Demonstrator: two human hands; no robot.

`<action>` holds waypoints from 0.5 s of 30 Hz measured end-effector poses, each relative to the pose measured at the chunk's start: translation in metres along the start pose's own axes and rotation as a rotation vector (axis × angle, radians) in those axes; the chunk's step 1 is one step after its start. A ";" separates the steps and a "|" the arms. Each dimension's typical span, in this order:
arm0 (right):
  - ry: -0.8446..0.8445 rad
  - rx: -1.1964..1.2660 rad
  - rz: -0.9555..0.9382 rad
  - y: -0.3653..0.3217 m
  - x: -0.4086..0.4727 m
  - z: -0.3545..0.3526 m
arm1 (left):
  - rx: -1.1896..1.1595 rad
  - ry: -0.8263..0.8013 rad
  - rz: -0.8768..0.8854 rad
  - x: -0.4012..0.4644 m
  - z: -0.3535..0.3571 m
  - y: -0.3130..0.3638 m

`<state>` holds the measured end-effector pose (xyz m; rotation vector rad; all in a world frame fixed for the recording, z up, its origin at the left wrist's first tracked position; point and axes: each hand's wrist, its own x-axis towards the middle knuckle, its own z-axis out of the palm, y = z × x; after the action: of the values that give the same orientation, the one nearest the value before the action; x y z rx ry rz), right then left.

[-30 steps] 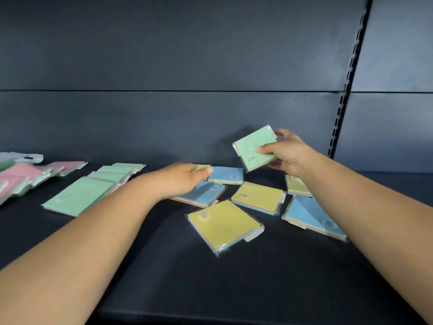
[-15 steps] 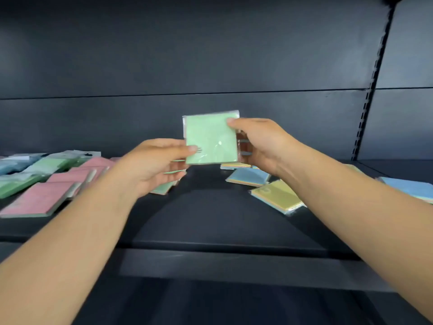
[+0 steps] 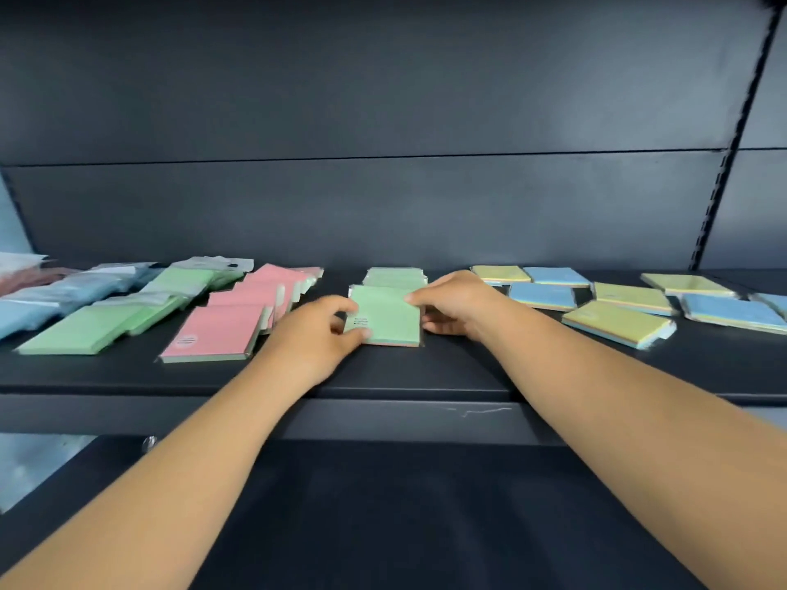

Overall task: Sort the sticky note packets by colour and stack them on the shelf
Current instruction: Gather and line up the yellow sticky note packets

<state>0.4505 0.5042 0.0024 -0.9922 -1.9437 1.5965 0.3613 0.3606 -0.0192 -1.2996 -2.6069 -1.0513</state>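
A green sticky note packet (image 3: 389, 313) lies flat on the black shelf (image 3: 468, 372), overlapping another green packet (image 3: 396, 276) behind it. My left hand (image 3: 323, 330) pinches its left front corner with thumb and fingers. My right hand (image 3: 453, 302) grips its right edge, fingers curled over the far corner. Left of them lie a row of pink packets (image 3: 221, 330) and a row of larger green packets (image 3: 76, 330). On the right, yellow packets (image 3: 617, 323) and blue packets (image 3: 732, 310) lie scattered and unsorted.
Pale blue and clear-wrapped packets (image 3: 64, 291) sit at the far left of the shelf. The dark back panel (image 3: 383, 206) rises behind. A slotted upright (image 3: 724, 172) stands at the right. A lower dark shelf (image 3: 383, 504) lies under my forearms.
The green packet was lifted from the scattered pile by my right hand, met by my left hand in the air, then carried left and set down on the green packets.
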 end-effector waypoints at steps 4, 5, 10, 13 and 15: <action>0.050 -0.110 0.023 -0.001 0.007 0.001 | 0.257 0.005 0.166 -0.011 -0.004 -0.006; 0.061 -0.148 0.020 -0.001 0.008 0.002 | 0.271 0.008 0.191 -0.014 -0.005 -0.009; 0.113 -0.252 -0.046 -0.001 0.005 0.000 | 0.311 0.044 0.262 -0.020 -0.007 -0.010; 0.201 -0.498 -0.176 0.003 -0.003 -0.020 | 0.334 0.082 0.326 -0.020 -0.004 -0.001; 0.299 -0.786 -0.260 0.010 -0.008 -0.045 | 0.318 0.071 0.368 -0.021 0.000 0.010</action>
<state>0.4904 0.5282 0.0048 -1.1029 -2.3819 0.4818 0.3820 0.3500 -0.0203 -1.5401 -2.2401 -0.5870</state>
